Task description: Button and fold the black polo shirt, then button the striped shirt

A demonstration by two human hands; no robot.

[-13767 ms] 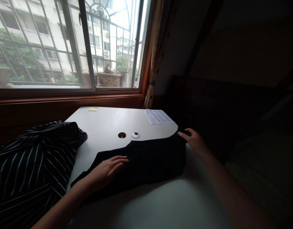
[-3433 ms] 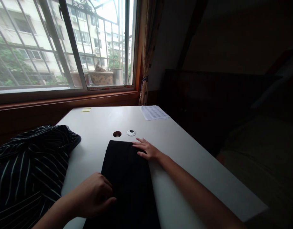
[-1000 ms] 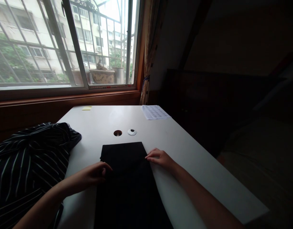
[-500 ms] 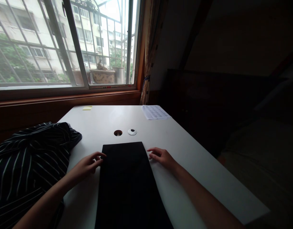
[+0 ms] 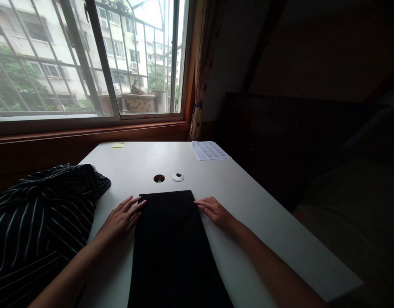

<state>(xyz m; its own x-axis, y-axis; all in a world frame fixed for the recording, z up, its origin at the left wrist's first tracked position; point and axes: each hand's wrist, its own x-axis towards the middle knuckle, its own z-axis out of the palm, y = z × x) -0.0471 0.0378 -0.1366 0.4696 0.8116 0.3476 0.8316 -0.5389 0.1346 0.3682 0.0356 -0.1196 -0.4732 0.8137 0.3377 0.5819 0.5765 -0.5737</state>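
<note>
A long strip of folded black cloth [image 5: 169, 244] lies flat on the white table [image 5: 248, 209], its far edge straight and its near end running out of view at the bottom. My left hand [image 5: 122, 217] rests at its far left corner, fingers spread, with the fingertips on the cloth's edge. On the opposite side, my right hand [image 5: 215, 211] has its fingers stretched out and the tips touching the right edge near the far corner. Neither hand has lifted the cloth.
Dark striped fabric [image 5: 39, 222] is heaped at the table's left. Beyond the cloth are a round cable hole [image 5: 158, 179] and its white cover [image 5: 178, 177]. Printed sheets [image 5: 209, 151] and a yellow sticky note [image 5: 118, 145] lie along the back, below a barred window [image 5: 135, 64].
My left hand has shifted slightly forward and its fingers have spread over the cloth's corner. My right hand has moved slightly left, bringing its fingertips onto the right edge.
</note>
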